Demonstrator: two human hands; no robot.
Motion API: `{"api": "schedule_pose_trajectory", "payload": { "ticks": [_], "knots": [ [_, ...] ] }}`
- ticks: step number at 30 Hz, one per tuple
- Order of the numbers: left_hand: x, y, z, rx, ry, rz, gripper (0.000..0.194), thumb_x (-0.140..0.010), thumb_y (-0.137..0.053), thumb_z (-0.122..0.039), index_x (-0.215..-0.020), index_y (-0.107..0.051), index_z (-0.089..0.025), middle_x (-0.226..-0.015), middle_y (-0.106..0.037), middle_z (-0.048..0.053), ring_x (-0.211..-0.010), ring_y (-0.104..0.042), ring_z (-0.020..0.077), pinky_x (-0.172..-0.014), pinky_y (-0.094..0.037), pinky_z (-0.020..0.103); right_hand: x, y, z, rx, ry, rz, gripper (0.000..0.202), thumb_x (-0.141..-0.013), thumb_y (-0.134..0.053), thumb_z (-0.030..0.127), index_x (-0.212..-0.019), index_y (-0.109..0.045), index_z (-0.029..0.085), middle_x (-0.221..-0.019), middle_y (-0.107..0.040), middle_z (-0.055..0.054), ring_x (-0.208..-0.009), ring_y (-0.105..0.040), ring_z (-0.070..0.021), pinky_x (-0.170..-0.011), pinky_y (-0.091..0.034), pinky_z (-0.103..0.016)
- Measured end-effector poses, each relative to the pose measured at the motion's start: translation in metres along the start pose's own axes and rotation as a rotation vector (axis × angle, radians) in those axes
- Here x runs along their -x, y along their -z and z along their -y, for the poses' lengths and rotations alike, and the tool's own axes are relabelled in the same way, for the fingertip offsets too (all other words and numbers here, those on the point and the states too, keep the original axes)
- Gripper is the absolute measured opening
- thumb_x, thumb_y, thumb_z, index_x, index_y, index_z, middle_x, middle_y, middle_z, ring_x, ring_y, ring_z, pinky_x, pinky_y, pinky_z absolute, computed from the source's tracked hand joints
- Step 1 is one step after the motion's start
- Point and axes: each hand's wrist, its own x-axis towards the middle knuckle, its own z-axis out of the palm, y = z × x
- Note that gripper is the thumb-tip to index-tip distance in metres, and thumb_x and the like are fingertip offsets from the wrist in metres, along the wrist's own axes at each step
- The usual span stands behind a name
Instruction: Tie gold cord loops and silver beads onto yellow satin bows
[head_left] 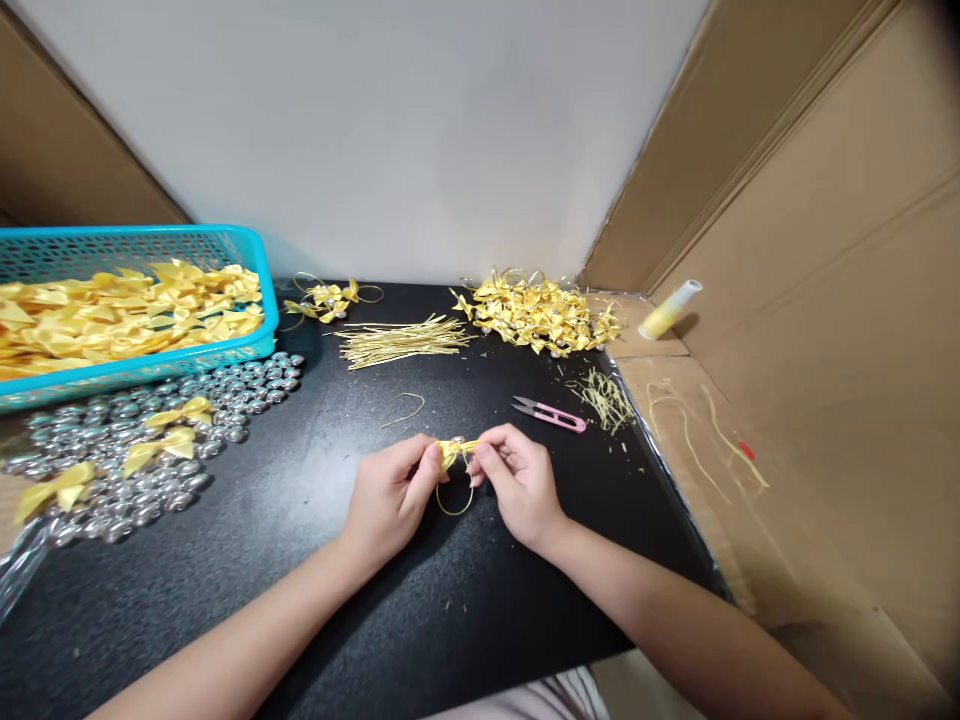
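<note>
Between my two hands, low over the black table (300, 580), is a yellow bow (452, 453) with a thin gold cord loop (455, 514) hanging below it. My left hand (394, 490) pinches the bow's left side between thumb and fingers. The bow's right side is pinched by my right hand (519, 482). A small silver bead shows at the top of the bow. Pink thread snips (555, 415) lie just beyond my right hand. A short piece of gold cord (405, 412) rests beyond my left hand.
A blue basket (266, 290) of yellow bows stands at the left, with silver beads (247, 385) before it. Straight gold cords (401, 340) lie at the back, near a pile of beaded bows (540, 312). Cord scraps (604, 400) and a thread tube (670, 310) are at the right.
</note>
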Motion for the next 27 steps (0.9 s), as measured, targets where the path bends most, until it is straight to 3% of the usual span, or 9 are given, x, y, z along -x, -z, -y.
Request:
{"api": "schedule_pose_trajectory", "payload": {
  "ticks": [4,7,10,14,17,27],
  "knots": [
    [-0.001,0.002,0.003,0.109,0.008,0.039,0.038,-0.091,-0.040,-0.034,-0.060,-0.056,-0.018,-0.053,-0.057,0.000,-0.050,-0.053,0.0127,-0.053,-0.038,0.023,-0.003,0.001,-0.001,-0.073,-0.050,0.006,0.020,-0.089,-0.056,0.036,-0.079,-0.056,0.019,-0.064,-0.062,0.001,-0.053,-0.060,-0.0106,-0.053,-0.051,-0.023],
    [-0.002,0.005,0.005,0.158,0.026,0.094,0.036,-0.090,-0.044,-0.038,-0.065,-0.058,-0.017,-0.056,-0.059,0.000,-0.052,-0.054,0.0135,-0.054,-0.039,0.024,-0.003,0.004,0.000,0.022,0.000,0.000,0.018,-0.088,-0.057,0.034,-0.078,-0.058,0.019,-0.064,-0.062,0.000,-0.054,-0.060,-0.0111,-0.054,-0.051,-0.023],
    [-0.004,0.006,0.004,0.141,0.032,0.121,0.034,-0.089,-0.047,-0.041,-0.067,-0.060,-0.017,-0.057,-0.060,0.000,-0.051,-0.053,0.0131,-0.052,-0.038,0.024,-0.002,0.006,0.004,0.185,0.128,-0.007,0.013,-0.088,-0.056,0.028,-0.079,-0.060,0.019,-0.068,-0.064,-0.001,-0.058,-0.059,-0.0119,-0.058,-0.051,-0.026],
    [-0.004,0.004,0.003,0.075,-0.010,0.101,0.033,-0.090,-0.046,-0.038,-0.067,-0.059,-0.018,-0.058,-0.060,0.000,-0.052,-0.053,0.0128,-0.055,-0.039,0.023,0.000,0.008,0.013,0.420,0.396,-0.107,0.005,-0.084,-0.058,0.021,-0.080,-0.061,0.021,-0.074,-0.063,-0.003,-0.070,-0.059,-0.0158,-0.066,-0.049,-0.030],
    [-0.003,0.003,0.003,0.028,-0.075,0.069,0.029,-0.090,-0.046,-0.035,-0.070,-0.059,-0.019,-0.060,-0.061,0.000,-0.055,-0.054,0.0129,-0.057,-0.041,0.023,0.001,0.010,0.016,0.554,0.508,-0.067,0.005,-0.083,-0.059,0.019,-0.080,-0.063,0.021,-0.074,-0.064,-0.004,-0.072,-0.058,-0.0175,-0.069,-0.046,-0.034],
    [-0.002,0.004,0.004,-0.029,-0.167,0.141,0.025,-0.092,-0.043,-0.031,-0.078,-0.060,-0.019,-0.065,-0.062,0.001,-0.059,-0.056,0.0137,-0.060,-0.042,0.023,-0.002,0.010,0.011,0.707,0.434,-0.038,0.009,-0.085,-0.056,0.019,-0.077,-0.061,0.020,-0.068,-0.062,-0.001,-0.069,-0.056,-0.0158,-0.071,-0.037,-0.033]
  ]
}}
